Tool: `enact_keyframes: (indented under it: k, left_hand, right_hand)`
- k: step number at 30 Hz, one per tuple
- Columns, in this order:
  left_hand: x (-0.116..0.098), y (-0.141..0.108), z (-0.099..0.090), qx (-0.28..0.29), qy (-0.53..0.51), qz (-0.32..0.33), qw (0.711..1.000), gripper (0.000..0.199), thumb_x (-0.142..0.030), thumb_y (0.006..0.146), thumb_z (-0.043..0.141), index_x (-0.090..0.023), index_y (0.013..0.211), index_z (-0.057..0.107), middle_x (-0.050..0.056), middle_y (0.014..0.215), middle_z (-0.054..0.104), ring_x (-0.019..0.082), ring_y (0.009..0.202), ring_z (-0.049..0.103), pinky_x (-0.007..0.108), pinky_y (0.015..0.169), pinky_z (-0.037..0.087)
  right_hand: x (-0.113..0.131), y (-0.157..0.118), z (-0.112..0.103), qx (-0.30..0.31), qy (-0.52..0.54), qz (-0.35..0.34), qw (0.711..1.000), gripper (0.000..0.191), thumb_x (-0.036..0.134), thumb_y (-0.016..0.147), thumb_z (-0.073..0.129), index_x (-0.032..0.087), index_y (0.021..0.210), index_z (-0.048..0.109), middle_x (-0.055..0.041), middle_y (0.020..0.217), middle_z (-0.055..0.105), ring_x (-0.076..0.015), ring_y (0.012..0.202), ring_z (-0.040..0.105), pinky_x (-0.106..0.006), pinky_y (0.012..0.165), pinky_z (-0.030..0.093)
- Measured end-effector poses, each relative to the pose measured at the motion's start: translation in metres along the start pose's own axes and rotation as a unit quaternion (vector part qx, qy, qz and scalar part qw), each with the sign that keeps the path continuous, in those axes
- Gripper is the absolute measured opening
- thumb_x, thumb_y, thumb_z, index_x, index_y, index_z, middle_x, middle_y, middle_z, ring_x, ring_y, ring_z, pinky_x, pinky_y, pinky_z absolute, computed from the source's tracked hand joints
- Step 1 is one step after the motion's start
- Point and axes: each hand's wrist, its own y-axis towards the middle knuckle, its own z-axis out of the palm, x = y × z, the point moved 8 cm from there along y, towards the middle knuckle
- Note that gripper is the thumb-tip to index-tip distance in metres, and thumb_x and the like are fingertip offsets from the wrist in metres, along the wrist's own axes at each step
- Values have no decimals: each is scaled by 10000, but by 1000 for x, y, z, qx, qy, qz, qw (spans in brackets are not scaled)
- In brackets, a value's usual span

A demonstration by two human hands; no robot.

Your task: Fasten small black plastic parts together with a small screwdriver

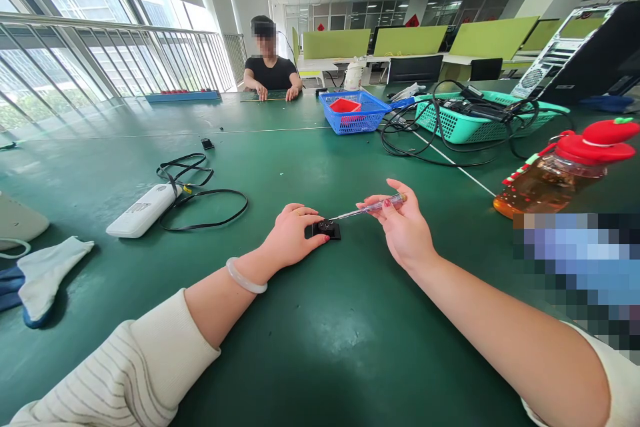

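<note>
A small black part (pixel 334 233) with a flat base and a raised round middle lies on the green table (pixel 320 373). My left hand (pixel 296 235) grips its left side between thumb and fingers, pressing it against the tabletop. In my right hand (pixel 406 227) is a screwdriver (pixel 373 207) with a clear purplish handle, held tilted in the fingers. Its thin shaft points left and down, and the tip reaches the top of the black part. Whether the tip sits in a screw is too small to tell.
Left lie a white power bank (pixel 145 211) with a looped black cable (pixel 220 221) and a glove (pixel 55 277). A blue basket (pixel 355 121), a green basket (pixel 450 127) with cables and a red-lidded bottle (pixel 555 177) stand right. Across the table sits a person (pixel 271 73).
</note>
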Motion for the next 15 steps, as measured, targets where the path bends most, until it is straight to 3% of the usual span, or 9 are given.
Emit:
enact_keyframes:
  k: [15]
  left_hand:
    - [0, 0, -1, -6, -3, 2, 1000, 352, -437, 812, 685, -260, 1113, 728, 50, 1228, 685, 309, 1261, 481, 493, 1118, 388]
  right_hand:
    - [2, 1, 0, 4, -33, -17, 999, 409, 420, 851, 648, 318, 1183, 435, 52, 862, 692, -194, 891, 720, -494, 1020, 464]
